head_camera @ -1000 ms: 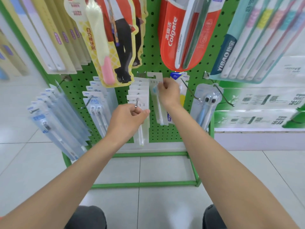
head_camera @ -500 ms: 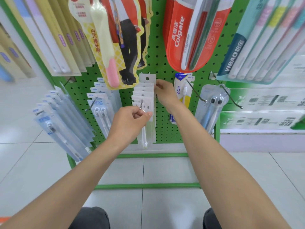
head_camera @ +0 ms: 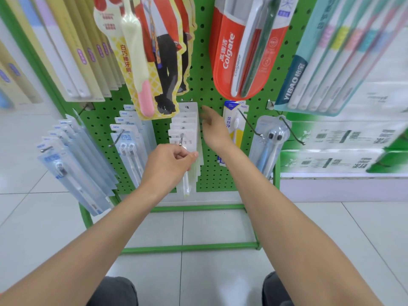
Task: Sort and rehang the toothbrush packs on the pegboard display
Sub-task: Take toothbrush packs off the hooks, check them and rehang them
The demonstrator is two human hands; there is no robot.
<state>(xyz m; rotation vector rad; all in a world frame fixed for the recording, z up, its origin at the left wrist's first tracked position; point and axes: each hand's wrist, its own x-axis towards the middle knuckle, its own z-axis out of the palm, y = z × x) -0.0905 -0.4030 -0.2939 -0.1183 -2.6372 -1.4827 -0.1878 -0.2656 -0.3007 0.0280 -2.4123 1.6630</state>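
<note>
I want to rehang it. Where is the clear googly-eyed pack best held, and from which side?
Pinch the clear pack at its lower side edges, from the front: it hangs by its top on a hook pointing toward you, so it should slide off forward.

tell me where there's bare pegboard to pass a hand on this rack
Bare pegboard lies between the white packs and the yellow pack, below the right hand, and between cartoon pack and Colgate pack. The blue packs left crowd tightly.

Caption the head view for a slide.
Left hand pinches the front white toothbrush pack on its peg; open right hand hovers beside the stack on the green pegboard.
</note>
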